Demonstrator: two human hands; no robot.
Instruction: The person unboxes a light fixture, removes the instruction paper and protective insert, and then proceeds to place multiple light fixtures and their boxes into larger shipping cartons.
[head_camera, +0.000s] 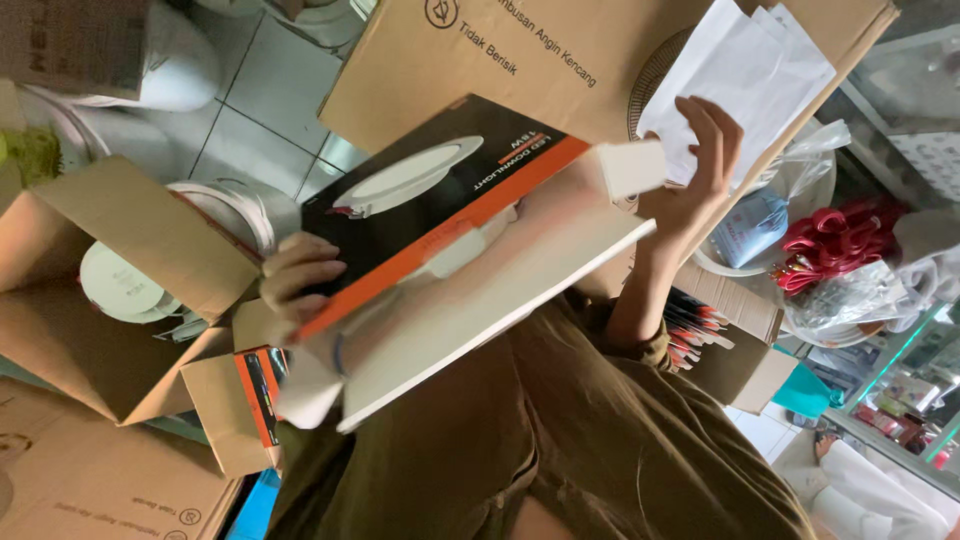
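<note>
My left hand (298, 275) is wrapped round the lower corner of a flat black-and-orange product box (440, 205), fingers (310, 268) curled shut over its top face. The box is held tilted in the air above my lap, its end flap (632, 168) standing open. A white downlight panel (490, 300) lies partly out from under the box, touching its underside.

My right hand (700, 165) is raised beside the open flap, fingers closed loosely on a bundle of white paper sheets (745, 75).

Surroundings: large brown cardboard carton (560, 55) behind the box; open carton (110, 290) to the left holding round white lamp discs (115, 285); a smaller carton (240, 400) of matching boxes beside my knee; red items (835, 240) in clear bags far right; tiled floor (260, 100).
</note>
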